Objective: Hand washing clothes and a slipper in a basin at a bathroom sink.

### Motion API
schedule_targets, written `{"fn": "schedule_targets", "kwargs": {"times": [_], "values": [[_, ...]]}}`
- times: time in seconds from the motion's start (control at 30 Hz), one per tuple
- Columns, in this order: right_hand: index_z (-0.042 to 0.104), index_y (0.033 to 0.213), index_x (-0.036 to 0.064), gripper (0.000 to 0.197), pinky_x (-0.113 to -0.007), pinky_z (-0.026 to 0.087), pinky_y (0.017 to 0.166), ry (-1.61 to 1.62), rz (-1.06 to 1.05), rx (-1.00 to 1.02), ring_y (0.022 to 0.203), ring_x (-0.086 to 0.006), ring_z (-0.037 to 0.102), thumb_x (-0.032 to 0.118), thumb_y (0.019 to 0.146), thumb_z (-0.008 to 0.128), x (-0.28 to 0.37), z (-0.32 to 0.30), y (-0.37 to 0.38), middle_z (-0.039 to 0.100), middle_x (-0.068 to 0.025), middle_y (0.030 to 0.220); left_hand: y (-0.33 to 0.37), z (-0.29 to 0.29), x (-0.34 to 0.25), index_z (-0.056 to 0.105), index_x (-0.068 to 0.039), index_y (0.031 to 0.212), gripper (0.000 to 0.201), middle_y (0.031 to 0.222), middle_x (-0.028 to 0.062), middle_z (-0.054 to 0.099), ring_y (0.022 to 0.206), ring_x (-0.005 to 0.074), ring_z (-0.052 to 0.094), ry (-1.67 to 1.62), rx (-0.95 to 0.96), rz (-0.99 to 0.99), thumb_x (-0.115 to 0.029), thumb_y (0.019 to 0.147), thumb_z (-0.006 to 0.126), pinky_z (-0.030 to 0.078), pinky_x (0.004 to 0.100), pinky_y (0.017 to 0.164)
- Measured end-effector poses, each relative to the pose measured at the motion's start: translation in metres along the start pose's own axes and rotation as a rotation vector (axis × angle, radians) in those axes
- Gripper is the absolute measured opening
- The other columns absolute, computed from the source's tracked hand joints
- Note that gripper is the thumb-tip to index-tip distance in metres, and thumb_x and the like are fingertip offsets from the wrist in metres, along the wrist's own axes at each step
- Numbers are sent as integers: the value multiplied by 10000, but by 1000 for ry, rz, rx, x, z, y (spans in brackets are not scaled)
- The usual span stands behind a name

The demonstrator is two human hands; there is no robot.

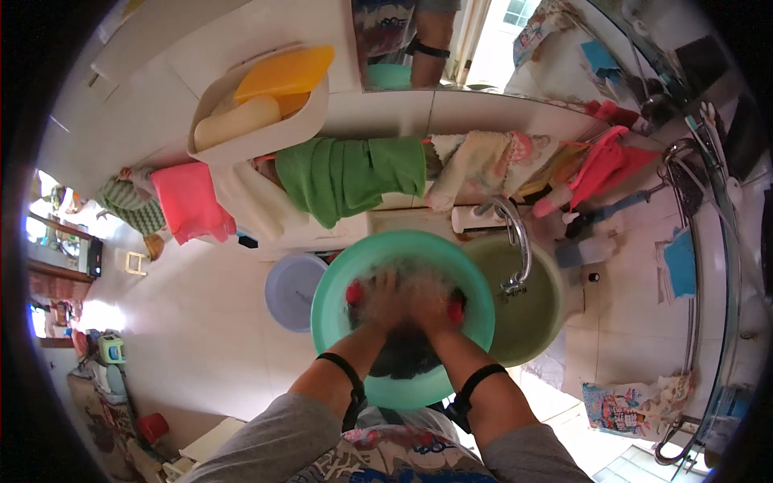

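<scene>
Both my forearms reach down into a large green basin (328, 342) in front of me. Dark wet cloth (407, 360) lies in it, with a red patch (353, 292) at the left and another red patch (456, 311) at the right. My left hand (385, 304) is on the cloth, fingers pointing away from me and blurred. Close beside it, my right hand (427, 307) is also on the cloth. Whitish haze and motion smear the fingers of both hands, so their grip cannot be made out.
A curved metal faucet (523, 241) rises over an olive-green basin (535, 322) on the right. At the left is a pale blue basin (291, 299). Behind hang a green towel (346, 173), a pink cloth (193, 201) and other cloths, below a white wall bin (310, 129).
</scene>
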State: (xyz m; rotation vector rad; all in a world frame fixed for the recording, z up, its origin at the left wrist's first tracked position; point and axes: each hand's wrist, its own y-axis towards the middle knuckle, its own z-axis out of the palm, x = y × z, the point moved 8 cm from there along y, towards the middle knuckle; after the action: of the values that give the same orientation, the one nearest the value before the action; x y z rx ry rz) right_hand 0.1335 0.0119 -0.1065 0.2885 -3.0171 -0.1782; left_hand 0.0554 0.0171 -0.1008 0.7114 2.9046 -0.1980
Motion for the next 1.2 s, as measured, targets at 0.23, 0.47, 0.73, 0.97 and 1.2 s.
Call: {"fn": "schedule_targets", "kwargs": {"times": [0.23, 0.47, 0.73, 0.97, 1.2], "values": [[545, 1116, 17, 338, -486, 437, 841, 264, 195, 199, 1015, -401, 521, 230, 859, 492, -28, -33, 21, 551, -229, 1099, -1, -57, -21, 459, -136, 1282, 523, 1383, 190, 294, 1275, 408, 262, -6, -57, 4, -260, 783, 557, 239, 673, 952], [524, 1084, -46, 317, -427, 422, 825, 805, 227, -58, 950, -411, 547, 209, 898, 495, -32, -174, 32, 578, -260, 1016, 7, -32, 50, 445, -47, 1260, 510, 1234, 197, 495, 1111, 349, 488, -903, 7, -197, -155, 775, 558, 382, 408, 964], [543, 1008, -50, 361, -461, 412, 777, 1045, 228, -279, 880, -455, 522, 291, 911, 475, -4, -316, 38, 563, -288, 937, -5, -52, -11, 471, -104, 1277, 562, 1254, 97, 531, 1150, 272, 505, -2281, 535, -479, -515, 914, 346, 394, 415, 973], [542, 1098, -43, 407, -309, 409, 830, 1149, 512, -287, 915, -218, 541, 316, 912, 500, -31, -212, 26, 591, -162, 1004, -17, -127, -24, 485, -110, 1260, 498, 1263, 105, 519, 1121, 258, 529, -2470, 426, -225, -455, 917, 379, 388, 441, 997], [454, 1288, 117, 475, -431, 452, 904, 2266, 664, 313, 1070, -283, 536, 415, 918, 444, -16, -77, -11, 525, -137, 1208, -15, -133, -46, 544, -41, 1143, 485, 1103, 129, 606, 976, 265, 598, -2009, 266, -446, -409, 832, 598, 437, 406, 917]]}}
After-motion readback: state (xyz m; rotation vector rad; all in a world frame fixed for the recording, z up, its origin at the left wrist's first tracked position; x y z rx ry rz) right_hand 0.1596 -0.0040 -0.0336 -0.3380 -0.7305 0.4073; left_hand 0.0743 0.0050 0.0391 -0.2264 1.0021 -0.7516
